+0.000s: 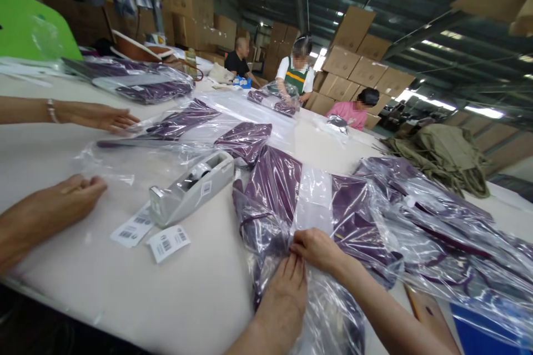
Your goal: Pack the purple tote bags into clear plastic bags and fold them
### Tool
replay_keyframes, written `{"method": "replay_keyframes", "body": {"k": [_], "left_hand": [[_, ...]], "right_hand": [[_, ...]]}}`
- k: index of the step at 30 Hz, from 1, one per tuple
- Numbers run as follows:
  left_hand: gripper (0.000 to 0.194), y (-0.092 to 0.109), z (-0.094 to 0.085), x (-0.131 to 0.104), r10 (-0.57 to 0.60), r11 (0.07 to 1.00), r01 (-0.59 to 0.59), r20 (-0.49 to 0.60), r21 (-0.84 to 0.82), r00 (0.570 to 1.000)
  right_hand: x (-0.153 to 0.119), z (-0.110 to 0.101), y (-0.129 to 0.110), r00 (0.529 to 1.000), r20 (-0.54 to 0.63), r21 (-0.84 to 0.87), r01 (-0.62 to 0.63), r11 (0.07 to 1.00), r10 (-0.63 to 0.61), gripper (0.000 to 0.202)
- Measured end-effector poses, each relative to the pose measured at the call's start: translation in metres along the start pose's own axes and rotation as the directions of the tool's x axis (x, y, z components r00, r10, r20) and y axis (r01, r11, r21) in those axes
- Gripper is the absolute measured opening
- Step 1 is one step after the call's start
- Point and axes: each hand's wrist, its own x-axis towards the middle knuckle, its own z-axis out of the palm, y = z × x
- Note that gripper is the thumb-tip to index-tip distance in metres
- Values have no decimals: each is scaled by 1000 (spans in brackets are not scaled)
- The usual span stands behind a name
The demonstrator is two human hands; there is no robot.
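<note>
Directly before me lies a folded purple garment (pixel 275 177) in a clear plastic bag (pixel 358 294), with a white band across its middle. My left hand (pixel 287 288) rests on the bag, fingers stretched out flat, their tips beside my right hand. The fingers of my right hand (pixel 316 249) are closed in a pinch on the plastic bag near the white band. To the left are a grey tape dispenser (pixel 191 188) and barcode labels (pixel 169 243) on the white table (pixel 200 299).
At left, a co-worker's hands (pixel 73 199) handle another bagged purple garment (pixel 244 141). More bagged garments (pixel 441 233) lie at right, near an olive cloth heap (pixel 441 150) and a blue item (pixel 483 327). Several people sit or stand beyond, before stacked cartons (pixel 341 61).
</note>
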Motion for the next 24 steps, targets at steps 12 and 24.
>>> {"method": "replay_keyframes", "body": {"k": [12, 24], "left_hand": [[44, -2, -4, 1, -22, 995, 37, 164, -88, 986], [40, -4, -1, 0, -10, 993, 12, 24, -114, 1000]], "right_hand": [[14, 7, 35, 966, -122, 118, -214, 970, 228, 35], [-36, 65, 11, 860, -494, -24, 130, 991, -125, 32]]}}
